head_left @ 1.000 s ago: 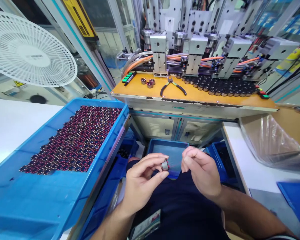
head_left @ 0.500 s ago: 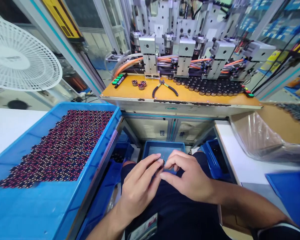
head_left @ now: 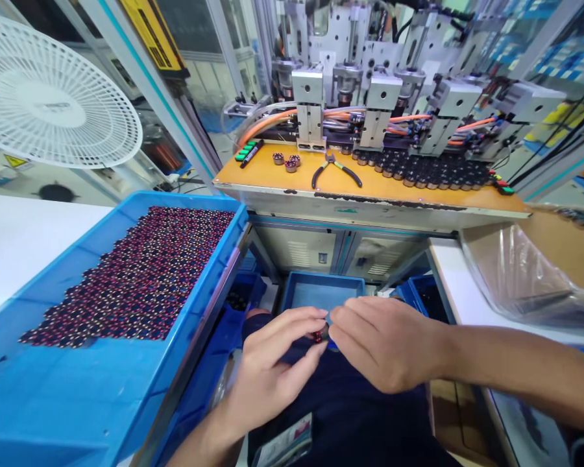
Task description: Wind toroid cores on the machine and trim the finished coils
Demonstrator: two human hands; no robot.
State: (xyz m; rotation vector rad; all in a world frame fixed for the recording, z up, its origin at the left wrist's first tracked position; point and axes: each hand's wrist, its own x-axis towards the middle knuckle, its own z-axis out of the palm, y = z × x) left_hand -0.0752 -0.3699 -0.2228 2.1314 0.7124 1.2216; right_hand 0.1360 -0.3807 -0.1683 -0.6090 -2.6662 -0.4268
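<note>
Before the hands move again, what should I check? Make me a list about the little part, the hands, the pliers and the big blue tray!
1. Left hand has the little part: ok, between thumb and fingers.
2. Right hand close by: ok.
3. Right fingers gripping the part: cannot tell, their tips are hidden.
4. Whole part visible: not ok, fingers cover much of it.
5. Pliers away from the hands: ok, on the orange bench.
6. Big blue tray holding parts: ok.
</note>
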